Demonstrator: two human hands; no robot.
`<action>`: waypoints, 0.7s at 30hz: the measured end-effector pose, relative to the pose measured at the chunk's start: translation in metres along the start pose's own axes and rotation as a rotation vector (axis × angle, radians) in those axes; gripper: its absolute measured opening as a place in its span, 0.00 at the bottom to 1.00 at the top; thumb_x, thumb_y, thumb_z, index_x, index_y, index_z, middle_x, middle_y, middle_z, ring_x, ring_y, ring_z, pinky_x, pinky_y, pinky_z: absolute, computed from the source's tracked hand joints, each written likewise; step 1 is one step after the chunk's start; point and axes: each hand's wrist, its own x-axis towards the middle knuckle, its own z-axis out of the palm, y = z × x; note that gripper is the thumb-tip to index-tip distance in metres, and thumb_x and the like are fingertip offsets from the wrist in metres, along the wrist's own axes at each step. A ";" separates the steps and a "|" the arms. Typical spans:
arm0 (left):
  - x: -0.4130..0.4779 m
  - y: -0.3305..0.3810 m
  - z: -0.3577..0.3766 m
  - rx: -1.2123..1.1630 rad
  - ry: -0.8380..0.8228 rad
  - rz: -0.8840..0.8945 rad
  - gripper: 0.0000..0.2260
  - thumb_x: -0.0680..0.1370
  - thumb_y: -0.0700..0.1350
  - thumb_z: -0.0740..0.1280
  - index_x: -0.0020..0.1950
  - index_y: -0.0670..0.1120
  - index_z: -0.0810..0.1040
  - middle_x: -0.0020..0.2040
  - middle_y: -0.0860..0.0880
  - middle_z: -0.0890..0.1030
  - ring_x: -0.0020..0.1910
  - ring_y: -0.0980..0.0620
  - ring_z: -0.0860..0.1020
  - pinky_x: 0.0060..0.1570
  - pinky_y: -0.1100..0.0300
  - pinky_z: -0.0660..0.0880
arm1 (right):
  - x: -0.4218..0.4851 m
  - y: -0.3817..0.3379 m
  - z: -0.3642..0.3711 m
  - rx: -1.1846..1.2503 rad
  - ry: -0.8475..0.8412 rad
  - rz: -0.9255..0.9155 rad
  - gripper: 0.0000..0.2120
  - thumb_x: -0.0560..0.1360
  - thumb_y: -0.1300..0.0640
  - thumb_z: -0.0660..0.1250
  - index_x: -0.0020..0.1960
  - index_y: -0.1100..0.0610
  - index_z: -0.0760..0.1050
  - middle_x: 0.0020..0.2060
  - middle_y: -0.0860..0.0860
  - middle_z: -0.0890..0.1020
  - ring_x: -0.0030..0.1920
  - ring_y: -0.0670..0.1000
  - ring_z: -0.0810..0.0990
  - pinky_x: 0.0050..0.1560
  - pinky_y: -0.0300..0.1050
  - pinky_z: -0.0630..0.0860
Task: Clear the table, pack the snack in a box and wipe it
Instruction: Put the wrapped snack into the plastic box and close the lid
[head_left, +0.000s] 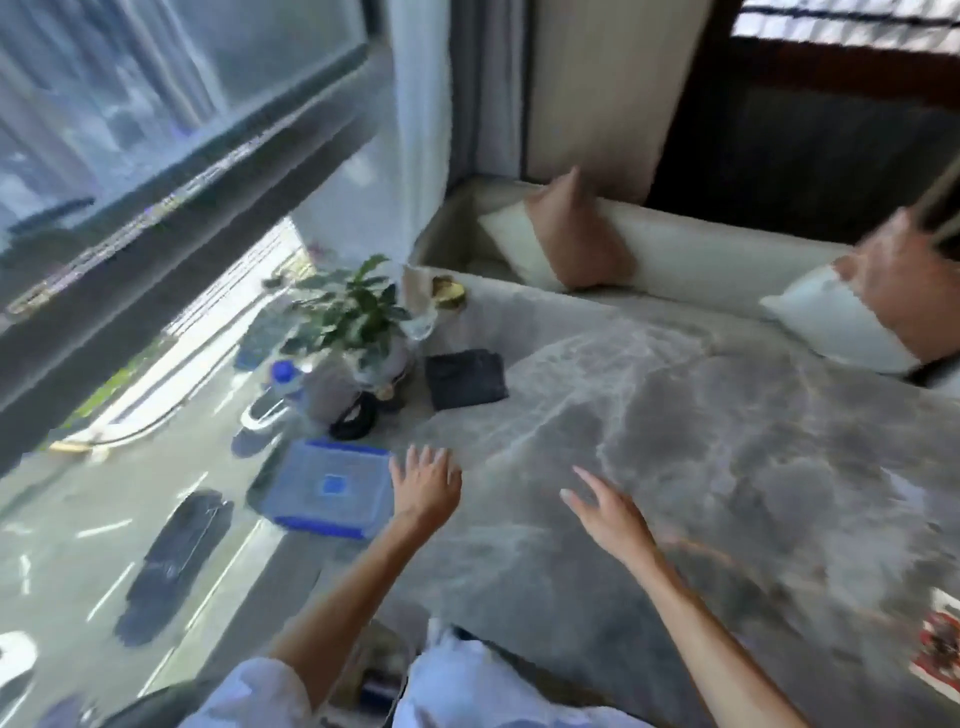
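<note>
Both grips spread and empty, the left hand (427, 480) is hovering just beside the light, rigid, slick-looking blue-lidded plastic box (326, 487) at the bench's (675, 467) left edge, best gripped by its rims.

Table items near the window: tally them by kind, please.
Lidded plastic box: 1
Dark folded cloth: 1
Potted plant: 1
Blue-capped bottle: 1
Total: 4
</note>
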 end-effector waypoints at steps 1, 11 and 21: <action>0.005 -0.038 -0.009 -0.023 0.030 -0.061 0.19 0.81 0.51 0.54 0.71 0.48 0.67 0.73 0.45 0.69 0.75 0.44 0.62 0.74 0.43 0.56 | 0.015 -0.029 0.021 0.005 -0.058 -0.021 0.26 0.78 0.42 0.61 0.75 0.48 0.65 0.72 0.51 0.71 0.71 0.52 0.71 0.68 0.44 0.67; 0.006 -0.257 -0.030 -0.646 0.182 -0.762 0.21 0.79 0.48 0.59 0.69 0.38 0.66 0.66 0.36 0.72 0.63 0.35 0.74 0.61 0.44 0.73 | 0.129 -0.249 0.193 -0.076 -0.384 -0.173 0.24 0.79 0.49 0.62 0.74 0.52 0.66 0.70 0.52 0.73 0.69 0.52 0.73 0.69 0.47 0.69; -0.007 -0.229 0.014 -1.782 -0.062 -0.892 0.11 0.80 0.43 0.63 0.61 0.42 0.73 0.49 0.43 0.79 0.38 0.49 0.77 0.31 0.61 0.74 | 0.168 -0.279 0.243 -0.055 -0.498 0.019 0.26 0.80 0.48 0.60 0.74 0.57 0.65 0.71 0.56 0.72 0.71 0.56 0.70 0.73 0.52 0.65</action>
